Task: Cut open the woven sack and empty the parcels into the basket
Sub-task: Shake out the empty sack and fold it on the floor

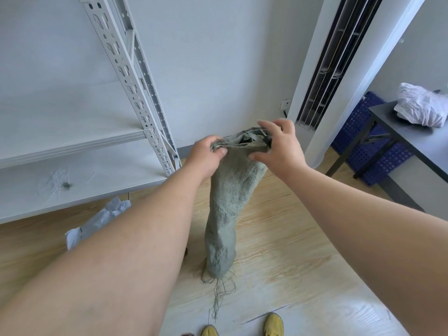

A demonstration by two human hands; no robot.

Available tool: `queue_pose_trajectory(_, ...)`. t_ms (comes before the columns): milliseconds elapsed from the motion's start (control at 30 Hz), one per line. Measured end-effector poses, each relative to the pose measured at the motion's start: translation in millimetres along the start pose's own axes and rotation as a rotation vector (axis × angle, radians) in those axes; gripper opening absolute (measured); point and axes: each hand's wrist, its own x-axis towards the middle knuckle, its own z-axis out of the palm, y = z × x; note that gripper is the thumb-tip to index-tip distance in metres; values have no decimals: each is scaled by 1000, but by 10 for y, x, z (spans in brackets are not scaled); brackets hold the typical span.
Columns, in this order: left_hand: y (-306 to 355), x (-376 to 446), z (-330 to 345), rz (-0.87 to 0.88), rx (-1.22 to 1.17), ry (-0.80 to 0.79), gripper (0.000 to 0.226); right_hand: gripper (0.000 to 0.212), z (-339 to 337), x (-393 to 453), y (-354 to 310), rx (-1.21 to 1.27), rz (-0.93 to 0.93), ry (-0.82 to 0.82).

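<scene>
A grey-green woven sack (225, 209) hangs upright in front of me, its frayed bottom end brushing the wooden floor. My left hand (206, 156) grips the bunched left side of the sack's open mouth. My right hand (278, 144) holds the right side of the mouth, fingers over the rim and thumb below it. The mouth is pulled slightly open; something dark shows inside. A blue perforated basket (366, 141) stands on the floor under the table at the right. White parcels (97, 221) lie on the floor by the shelf.
A white metal shelving rack (135, 76) stands at the left. A tall white air conditioner (322, 76) stands behind the sack. A dark table (417, 141) at the right carries a white crumpled bag (421, 107). My yellow shoes (274, 323) are at the bottom edge.
</scene>
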Motion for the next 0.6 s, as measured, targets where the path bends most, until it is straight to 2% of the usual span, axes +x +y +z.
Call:
queue_pose_trajectory(100,97,30,-61,78,7,-54,23,73,51,32,-99,-263,-121,-65)
queue_pose_trajectory(200,132,-35,-61,103,-125,-53,26,43,53,82,-166,-232,-61,-25)
queue_pose_trajectory(267,63,-97,-52,76,-198,-48,49,31,27,77,-215,-251,-73,61)
queue_pose_trajectory(333,-56,-144,-52,11,-137,-99,72,26,-8,81,-260,-209,-127,80)
queue_pose_trajectory(367,-124,-160,-50,-27,-80,-125,77,24,-25,90,-284,-157,-159,59)
queue_pose_trajectory(400,-189,-168,-46,-65,-48,-138,75,23,-46,101,-313,-106,-192,28)
queue_pose_trajectory(467,-242,-199,-29,-130,-70,-100,60,26,-79,115,-366,-32,-251,6)
queue_pose_trajectory(533,-240,-207,-6,-163,-135,-1,45,39,-90,103,-402,18,-259,124)
queue_pose_trajectory(600,-203,-191,-25,-183,-278,74,39,60,-100,71,-402,130,-140,303)
